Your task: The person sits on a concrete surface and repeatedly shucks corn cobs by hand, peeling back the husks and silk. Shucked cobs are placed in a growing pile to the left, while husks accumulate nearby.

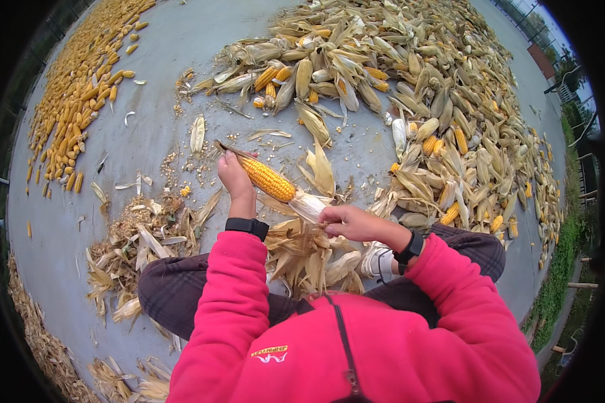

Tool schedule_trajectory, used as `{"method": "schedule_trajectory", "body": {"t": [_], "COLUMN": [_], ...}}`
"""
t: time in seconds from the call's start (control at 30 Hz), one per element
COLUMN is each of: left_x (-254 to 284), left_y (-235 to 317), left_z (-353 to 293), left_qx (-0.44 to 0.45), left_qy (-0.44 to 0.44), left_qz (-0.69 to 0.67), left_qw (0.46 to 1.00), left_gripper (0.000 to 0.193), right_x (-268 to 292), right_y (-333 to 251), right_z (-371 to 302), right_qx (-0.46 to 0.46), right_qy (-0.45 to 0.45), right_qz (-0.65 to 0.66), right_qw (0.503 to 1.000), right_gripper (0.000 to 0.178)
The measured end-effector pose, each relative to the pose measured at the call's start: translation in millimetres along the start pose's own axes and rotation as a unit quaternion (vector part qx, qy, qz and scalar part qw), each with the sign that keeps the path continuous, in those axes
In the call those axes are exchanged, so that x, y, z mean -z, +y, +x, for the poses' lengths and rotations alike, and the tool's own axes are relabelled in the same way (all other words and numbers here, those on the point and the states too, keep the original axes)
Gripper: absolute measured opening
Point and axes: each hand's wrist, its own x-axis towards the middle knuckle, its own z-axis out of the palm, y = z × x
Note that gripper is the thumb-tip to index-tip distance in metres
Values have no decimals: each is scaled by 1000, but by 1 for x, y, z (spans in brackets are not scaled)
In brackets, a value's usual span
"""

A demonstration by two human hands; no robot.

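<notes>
An ear of corn [270, 180] slants in front of me, its yellow kernels bare along the middle. My left hand [235, 176] is closed round its upper left end, where a brown dried husk tip sticks out past the fingers. Pale husk [307, 205] is peeled down at the lower right end. There my right hand [353, 223] is closed with the fingers pinching the husk. Loose husks [299, 252] are heaped right below, between my crossed legs.
A large pile of unhusked corn [443, 87] spreads across the right and far side. Husked yellow ears [81, 101] lie along the left. Torn husk scraps [131, 248] gather beside my left knee, and loose kernels [185, 191] are scattered on the grey floor [175, 43].
</notes>
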Motion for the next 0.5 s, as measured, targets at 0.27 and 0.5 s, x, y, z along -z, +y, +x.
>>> {"method": "schedule_trajectory", "body": {"t": [0.27, 0.5], "left_x": [-34, -31], "left_y": [0, -1], "left_z": [-52, -55], "left_qx": [-62, 275], "left_qy": [-70, 20], "left_qz": [29, -271], "left_qw": [995, 922], "left_gripper": [26, 25], "right_x": [-42, -30], "right_y": [10, 22], "right_z": [94, 123], "right_qx": [61, 143], "right_qy": [232, 282], "right_qz": [86, 220], "right_qw": [967, 923], "right_gripper": [126, 100]}}
